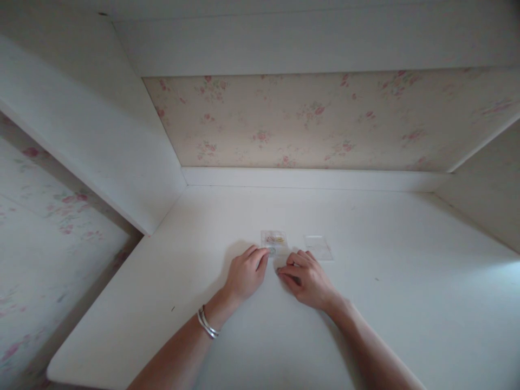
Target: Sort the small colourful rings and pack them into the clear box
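**Both hands at a small clear packet on the white tabletop**

We rest both hands on the plain white tabletop (385,303), roughly midway between its left and right edges and nearer the back edge than the front. Our left hand (246,273) lies palm down with the fingers curled loosely together, and its fingertips touch the near left corner of a small clear plastic packet with yellowish and grey bits inside (274,241). We cannot make out what those bits are. On the left wrist we wear two thin silver bangles (207,324).

Our right hand (306,279) sits just beside the left, knuckles up, with the thumb and forefinger drawn together toward a point on the tabletop just in front of the packet. Whether they pinch something tiny there or only the packet's near edge, we cannot tell; the spot is too small and partly shaded by the fingers.

The packet lies flat, with its long sides roughly parallel to the back edge. Just to its right, and apart from it, lies a second small flat clear plastic rectangle (318,246), which looks empty; the back of our right hand is near its front left corner without clearly touching it.

Behind the back edge runs a low white ledge (309,179), and above it stands a cream wall panel with a pink flower print (325,119). White side panels (101,141) close in the left of the tabletop.
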Demonstrator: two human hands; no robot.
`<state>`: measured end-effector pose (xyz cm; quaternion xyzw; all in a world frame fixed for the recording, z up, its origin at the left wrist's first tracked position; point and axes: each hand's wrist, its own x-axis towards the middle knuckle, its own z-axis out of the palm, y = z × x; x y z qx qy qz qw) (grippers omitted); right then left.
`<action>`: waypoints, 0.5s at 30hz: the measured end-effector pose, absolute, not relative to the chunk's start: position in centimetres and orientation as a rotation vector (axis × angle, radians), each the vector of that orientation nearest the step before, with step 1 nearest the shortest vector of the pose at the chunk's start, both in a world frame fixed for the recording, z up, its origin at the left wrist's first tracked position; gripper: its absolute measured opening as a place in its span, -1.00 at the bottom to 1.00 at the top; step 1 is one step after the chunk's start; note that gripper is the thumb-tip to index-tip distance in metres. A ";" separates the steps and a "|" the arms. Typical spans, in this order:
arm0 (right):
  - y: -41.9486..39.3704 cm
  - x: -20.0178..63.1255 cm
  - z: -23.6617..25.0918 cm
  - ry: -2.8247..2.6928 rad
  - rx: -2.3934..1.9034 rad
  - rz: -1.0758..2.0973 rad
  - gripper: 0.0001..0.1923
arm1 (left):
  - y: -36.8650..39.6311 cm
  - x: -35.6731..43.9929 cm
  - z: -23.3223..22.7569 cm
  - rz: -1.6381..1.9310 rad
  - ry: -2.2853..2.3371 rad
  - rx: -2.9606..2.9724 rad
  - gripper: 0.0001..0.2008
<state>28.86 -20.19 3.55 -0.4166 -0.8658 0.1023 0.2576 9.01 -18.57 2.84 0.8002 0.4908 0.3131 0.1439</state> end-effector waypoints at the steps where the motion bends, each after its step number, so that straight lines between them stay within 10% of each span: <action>1: -20.2 28.9 3.5 -2.335 -1.128 0.281 -0.82 | -18.6 9.0 2.8 0.888 1.417 2.314 -0.77; 15: -18.5 27.3 3.2 -1.931 -1.236 0.269 -0.82 | -20.4 9.6 3.6 0.439 1.231 2.546 -0.77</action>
